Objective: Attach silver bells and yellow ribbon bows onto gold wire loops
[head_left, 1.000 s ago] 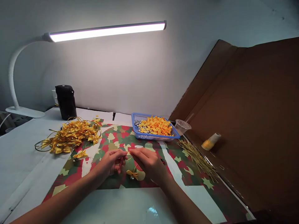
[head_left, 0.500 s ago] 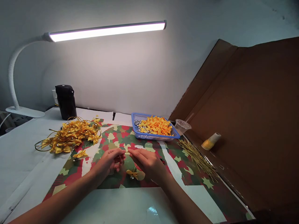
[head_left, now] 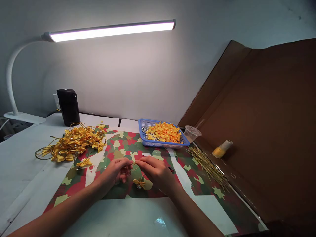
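Note:
Fingertips of my left hand (head_left: 120,169) and my right hand (head_left: 155,169) nearly meet over the patterned paper. Both pinch a thin gold cord (head_left: 134,163), of which only a short piece shows between them. Below the fingers, a yellow ribbon bow (head_left: 139,183) with a silver bell (head_left: 139,187) is at the lower end of the cord, close to the paper. How the cord ends are joined is hidden by my fingers. Another yellow bow (head_left: 84,162) with a bell lies left of my hands.
A pile of corded bows (head_left: 74,141) lies at the left. Behind my hands stands a blue basket (head_left: 160,144) of yellow bows and silver bells. Loose gold cords (head_left: 209,168), a plastic cup (head_left: 192,132) and a cardboard wall (head_left: 266,115) are right; a black flask (head_left: 68,107) stands back left.
My fingertips have drawn slightly closer together on the cord, and less of it shows between them. The view has shifted a little; the bow stays below my hands.

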